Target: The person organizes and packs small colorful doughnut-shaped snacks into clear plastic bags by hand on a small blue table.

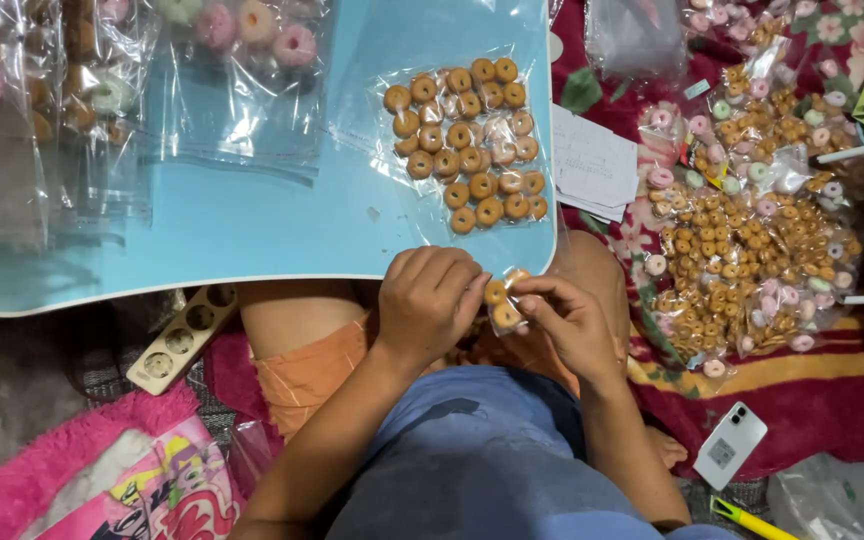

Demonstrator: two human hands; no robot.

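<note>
Your left hand and right hand are both pinching one small clear packet of brown rings near the blue table.

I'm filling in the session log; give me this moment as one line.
left hand: pinching small bag | right hand: pinching same bag | bag: holds brown rings | table: bagged rings lying flat

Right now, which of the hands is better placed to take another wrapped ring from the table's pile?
Probably the right hand: it sits almost directly below the pile of wrapped brown rings near the table's right edge.
</note>
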